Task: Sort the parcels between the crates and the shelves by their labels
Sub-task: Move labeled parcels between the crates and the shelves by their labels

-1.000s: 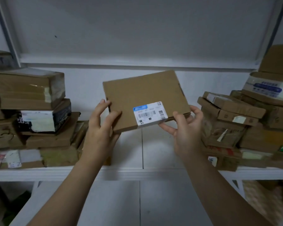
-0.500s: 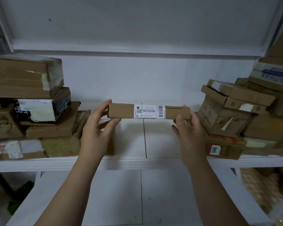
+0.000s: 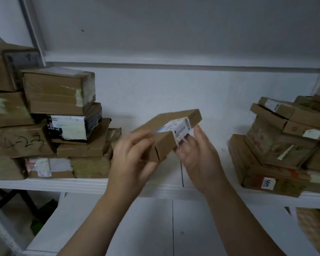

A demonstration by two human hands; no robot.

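— Head view: where was the flat parcel (image 3: 164, 126)?
— In the air, tilted, in front of the bare middle of the shelf (image 3: 63, 184), not resting on it. Its white label (image 3: 180, 129) wrapped over the edge that faced the right hand (image 3: 198, 161)
— And the grip?
— The left hand (image 3: 131, 159) was blurred, but its fingers curled round the near end of the box and clamped it. The right hand was spread, fingers straight, touching the labelled edge from below; it closed on nothing
— So how far along would you put the job?
— Partly done, I'd judge. A left stack (image 3: 59, 93) and a right stack (image 3: 277, 145) of cardboard parcels already sat on the shelf, well apart, with a gap between them. This one looked to be at the label-reading stage, its place not yet chosen
— What was left?
— Setting this parcel down, at least. No crate showed plainly; a woven thing (image 3: 314, 230) at the lower right could have been one, I could not tell. How many parcels waited out of sight, the view did not say
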